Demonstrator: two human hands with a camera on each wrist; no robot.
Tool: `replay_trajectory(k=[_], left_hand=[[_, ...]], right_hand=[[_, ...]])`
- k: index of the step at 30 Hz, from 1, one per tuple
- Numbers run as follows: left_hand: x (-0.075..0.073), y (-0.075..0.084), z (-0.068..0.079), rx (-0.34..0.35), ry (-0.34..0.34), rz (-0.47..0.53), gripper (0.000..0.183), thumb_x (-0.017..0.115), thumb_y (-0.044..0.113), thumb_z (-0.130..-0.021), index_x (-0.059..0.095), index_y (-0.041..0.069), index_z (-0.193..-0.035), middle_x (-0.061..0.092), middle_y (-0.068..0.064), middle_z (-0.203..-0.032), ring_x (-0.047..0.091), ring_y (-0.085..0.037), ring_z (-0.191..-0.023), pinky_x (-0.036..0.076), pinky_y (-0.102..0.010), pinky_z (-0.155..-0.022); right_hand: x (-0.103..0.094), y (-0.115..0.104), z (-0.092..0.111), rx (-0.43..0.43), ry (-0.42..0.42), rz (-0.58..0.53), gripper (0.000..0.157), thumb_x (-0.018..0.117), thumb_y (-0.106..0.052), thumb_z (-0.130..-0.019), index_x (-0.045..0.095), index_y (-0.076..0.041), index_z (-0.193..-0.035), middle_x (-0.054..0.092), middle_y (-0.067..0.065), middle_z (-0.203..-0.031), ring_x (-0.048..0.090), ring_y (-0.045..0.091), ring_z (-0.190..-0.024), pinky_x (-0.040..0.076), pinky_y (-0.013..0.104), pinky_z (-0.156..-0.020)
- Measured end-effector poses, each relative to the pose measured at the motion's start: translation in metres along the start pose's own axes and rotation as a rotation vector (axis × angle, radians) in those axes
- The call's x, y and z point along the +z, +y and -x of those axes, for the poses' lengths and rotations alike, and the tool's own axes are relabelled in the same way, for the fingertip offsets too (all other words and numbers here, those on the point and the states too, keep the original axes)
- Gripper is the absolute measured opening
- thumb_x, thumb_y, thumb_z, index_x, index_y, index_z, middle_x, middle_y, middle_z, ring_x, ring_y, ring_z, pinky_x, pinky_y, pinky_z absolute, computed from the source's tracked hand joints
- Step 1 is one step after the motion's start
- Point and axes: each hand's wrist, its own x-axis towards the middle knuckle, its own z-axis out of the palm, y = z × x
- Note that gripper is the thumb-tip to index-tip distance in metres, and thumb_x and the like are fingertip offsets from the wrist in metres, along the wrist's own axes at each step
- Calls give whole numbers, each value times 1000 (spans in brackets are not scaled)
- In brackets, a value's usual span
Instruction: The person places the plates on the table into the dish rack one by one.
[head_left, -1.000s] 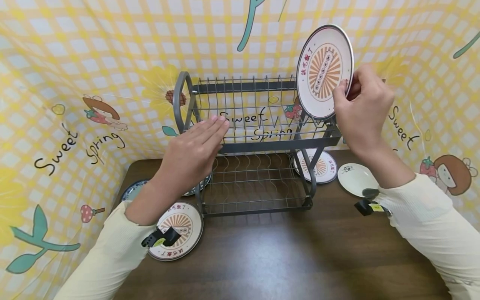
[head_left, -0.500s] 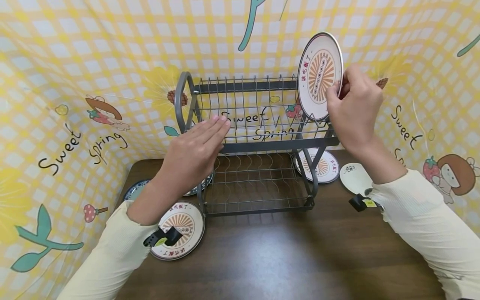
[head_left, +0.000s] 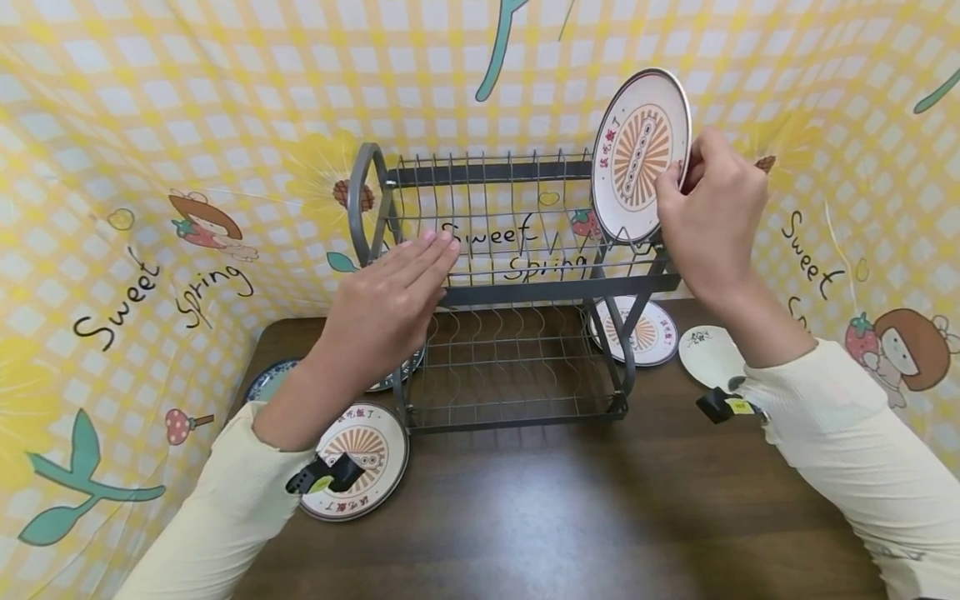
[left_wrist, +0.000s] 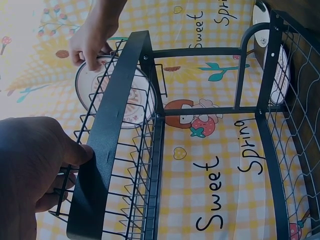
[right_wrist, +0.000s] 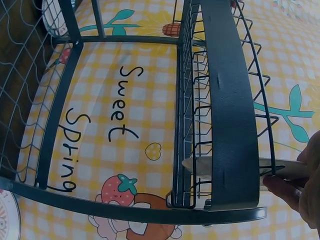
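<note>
The left hand (head_left: pixel 384 298), back upward, gripped the front-left edge of the rack (head_left: pixel 555 290). At the right end, the right hand (head_left: pixel 714 212) pinched a plate (head_left: pixel 641 158) lettered 該吃飯了. The cloth (head_left: pixel 247 100) read "Sweet Spring".

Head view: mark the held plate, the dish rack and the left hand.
Held plate (head_left: pixel 641 156): head view, middle of its printed face.
Dish rack (head_left: pixel 555 290): head view, front bar of the upper tier.
Left hand (head_left: pixel 386 300): head view, back of the hand.
</note>
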Motion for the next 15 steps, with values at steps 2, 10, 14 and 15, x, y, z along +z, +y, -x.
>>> replay_trajectory(k=[2,10,14,15], left_hand=[[-1,0,-1,0,0,-4,47,63,8,-92,53,3,-137,57,-14,-134,55,-28,-125,44,-40,-107],[0,-1,0,-1,11,0,47,64,7,-90,53,3,-136,58,-14,-133,55,-28,-125,46,-42,-105],[0,-1,0,0,14,1,46,63,8,-91,54,3,-136,57,-14,-133,55,-27,-125,45,-41,-106],[0,-1,0,1,15,3,46,63,8,-91,54,3,-136,57,-14,-133,56,-27,-125,45,-40,-107]], right_hand=[[-2,0,-1,20,-12,6,13,54,-11,-85,60,-1,-79,62,12,-64,41,-2,-58,26,12,-58],[-7,2,-4,126,-62,8,8,56,-13,-84,57,-6,-80,57,-4,-61,41,-10,-52,32,11,-55],[-10,3,-5,177,-84,7,7,57,-13,-83,53,-9,-79,50,-14,-60,45,-6,-52,34,13,-53],[-11,3,-5,185,-91,11,7,57,-14,-83,53,-10,-78,50,-14,-61,45,-6,-52,34,13,-53]])
